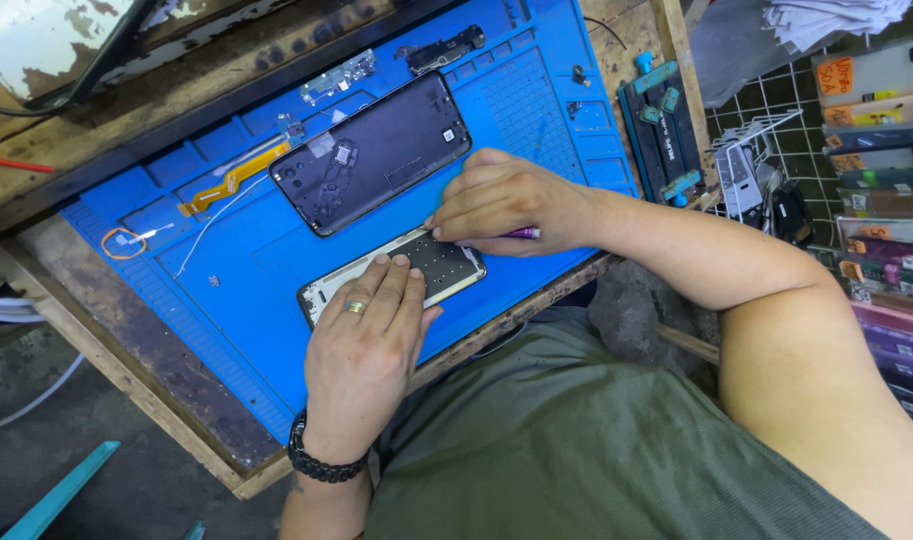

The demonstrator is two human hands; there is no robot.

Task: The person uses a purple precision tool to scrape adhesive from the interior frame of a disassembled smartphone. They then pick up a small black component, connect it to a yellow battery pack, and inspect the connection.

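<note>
**Both hands on opened phone, near mat edge**

I saw left hand (365, 345) flat on the opened phone (432, 268), fingers together, pressing it down on the blue mat (247, 300). Right hand (502, 200) pinched a purple-handled tool (523, 233), tip at phone's upper edge. Behind that lay the dark back cover (372, 152), inside up. Orange flex cable (232, 180) left of it; small boards (339, 76) farther back.

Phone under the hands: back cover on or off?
Off. The phone lies with its insides showing under the left hand; the dark back cover lies apart on the blue mat.
</note>
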